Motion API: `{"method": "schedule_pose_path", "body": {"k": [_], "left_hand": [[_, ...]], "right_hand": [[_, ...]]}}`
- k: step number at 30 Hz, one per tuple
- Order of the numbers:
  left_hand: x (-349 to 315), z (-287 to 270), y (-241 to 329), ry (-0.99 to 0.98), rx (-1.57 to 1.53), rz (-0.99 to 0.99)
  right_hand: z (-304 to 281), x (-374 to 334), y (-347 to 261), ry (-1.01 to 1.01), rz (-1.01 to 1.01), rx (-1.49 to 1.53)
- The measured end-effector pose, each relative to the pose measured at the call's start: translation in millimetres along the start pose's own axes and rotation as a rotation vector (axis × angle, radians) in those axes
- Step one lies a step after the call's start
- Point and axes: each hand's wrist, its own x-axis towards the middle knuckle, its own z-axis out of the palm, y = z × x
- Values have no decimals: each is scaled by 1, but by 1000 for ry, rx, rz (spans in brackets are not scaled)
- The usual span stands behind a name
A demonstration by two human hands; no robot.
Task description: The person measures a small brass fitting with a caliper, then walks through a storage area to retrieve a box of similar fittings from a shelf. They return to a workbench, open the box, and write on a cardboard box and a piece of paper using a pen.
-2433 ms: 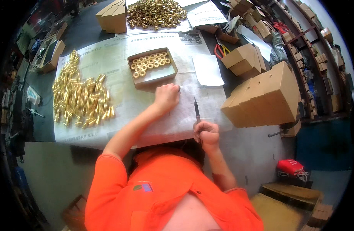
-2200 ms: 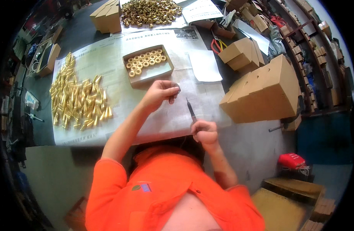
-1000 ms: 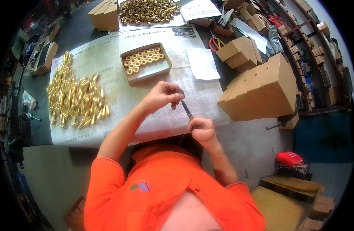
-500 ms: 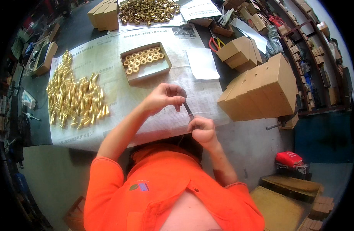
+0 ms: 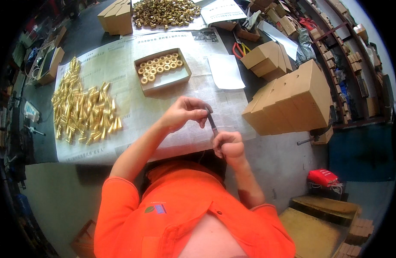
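Observation:
Above the near edge of the newspaper-covered table, my right hand [image 5: 230, 145] is wrapped round the lower end of a slender dark bar-shaped tool [image 5: 212, 122]. Its upper end meets the pinched fingers of my left hand [image 5: 187, 113]; any small part between those fingertips is hidden. Just beyond my left hand, an open cardboard box [image 5: 168, 85] holds several brass ring-shaped parts [image 5: 160, 66] in rows. To the left lies a heap of pointed, cone-like brass pieces [image 5: 88, 112].
A pile of small brass fittings [image 5: 165, 13] lies at the far edge. Closed brown cartons [image 5: 288, 101] stand at the right, near red-and-yellow-handled pliers [image 5: 239, 49] and a white paper sheet [image 5: 226, 71]. Newspaper [image 5: 133, 112] covers the table; shelving [image 5: 348, 60] rises beyond on the right.
Both hands stay together on the dark tool. My right hand has turned slightly and shifted a little, and my left hand has dropped very slightly. The brass parts lie as before.

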Motion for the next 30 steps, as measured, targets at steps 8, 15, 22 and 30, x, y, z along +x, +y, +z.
{"method": "schedule_pose_path", "body": {"k": [8,15,22,30], "left_hand": [[1,7,-3,68,39,74],[4,1,-4,1,9,47],[3,5,0,52,-38,18],[7,1,-7,16,65,42]], "right_hand": [[1,5,8,52,-458,-632],[2,-2,4,-180,74,604],[3,-2,-1,-94,-27,361],[5,-1,1,-47,-32,281]]}}
